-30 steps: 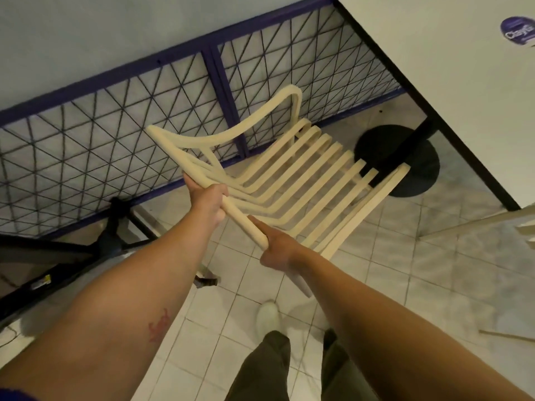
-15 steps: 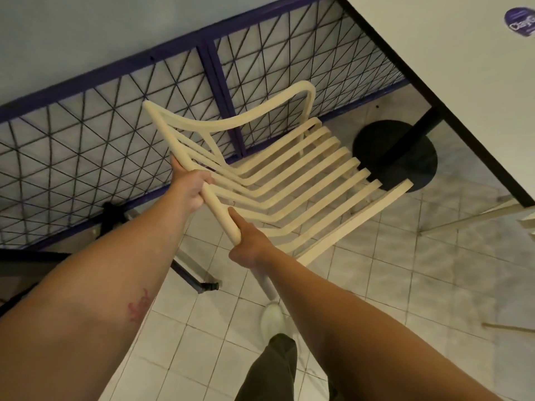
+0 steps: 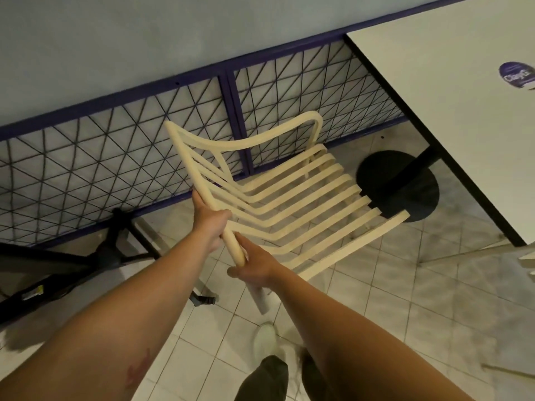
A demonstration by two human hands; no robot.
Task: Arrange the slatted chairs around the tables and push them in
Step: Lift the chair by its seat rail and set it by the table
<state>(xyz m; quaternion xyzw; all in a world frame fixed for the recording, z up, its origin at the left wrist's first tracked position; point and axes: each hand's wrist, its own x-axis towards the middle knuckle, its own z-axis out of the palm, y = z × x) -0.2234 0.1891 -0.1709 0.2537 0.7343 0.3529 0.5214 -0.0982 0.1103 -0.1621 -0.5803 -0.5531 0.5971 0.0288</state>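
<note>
A cream slatted chair (image 3: 292, 204) stands in the middle of the view, its seat turned toward the white table (image 3: 445, 91) at the right. My left hand (image 3: 210, 224) is shut on the chair's top back rail. Just below it, my right hand (image 3: 254, 267) grips the lower end of the same rail. The chair's front edge lies close to the table's black round base (image 3: 402, 180), a short way from the tabletop's edge. One chair leg (image 3: 260, 299) shows under my right hand; the others are hidden.
A purple-framed wire mesh fence (image 3: 115, 157) runs along the wall behind the chair. A black metal stand (image 3: 95, 256) sits on the tiled floor at the left. Part of another pale chair (image 3: 521, 256) pokes in at the right edge. My feet (image 3: 266, 340) are below.
The chair's back has swung more upright and the seat has shifted toward the table. Both hands stayed on the rail, sliding down toward its lower end.
</note>
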